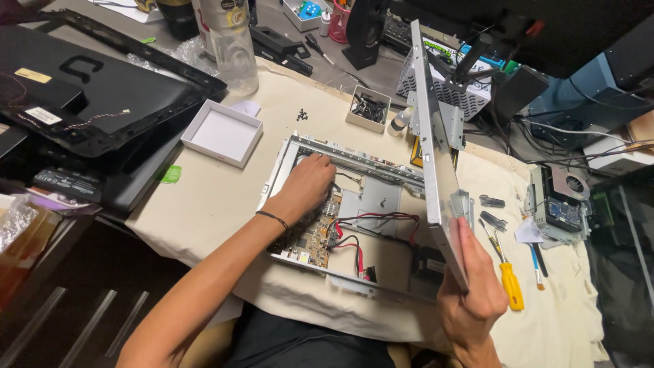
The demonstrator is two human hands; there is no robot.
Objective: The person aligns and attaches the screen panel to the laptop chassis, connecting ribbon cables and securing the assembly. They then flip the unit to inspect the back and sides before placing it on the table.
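- Here we see a desk covered by a cream cloth (225,197), and on the desk's far left corner a big black plastic monitor back cover (102,88) lies flat.
- Next in size, a grey metal panel (436,157) stands almost on edge above the right side of the cloth; our right hand (470,293) holds its near lower end, the fingers wrapped round the edge and the thumb along its face.
- Beside it, at the middle of the cloth, lies an open grey metal chassis tray (368,204) with a tan circuit board (317,235) and red and black wires (361,228) inside.
- Our left hand (306,187) rests inside that tray near its far left corner, palm down, fingers curled loosely onto the parts; we cannot tell whether they pinch anything. A thin black band sits on the wrist.
- Toward the left edge of the cloth sits a shallow white cardboard box lid (221,133), apart from the tray.
- At the far edge, a small white square box of dark screws (368,108) stands just beyond the tray.
- Near the right edge, a yellow-handled screwdriver (509,279) lies on the cloth, just beside our right hand.
- Last, a few loose black screws (302,115) lie scattered near the small box.
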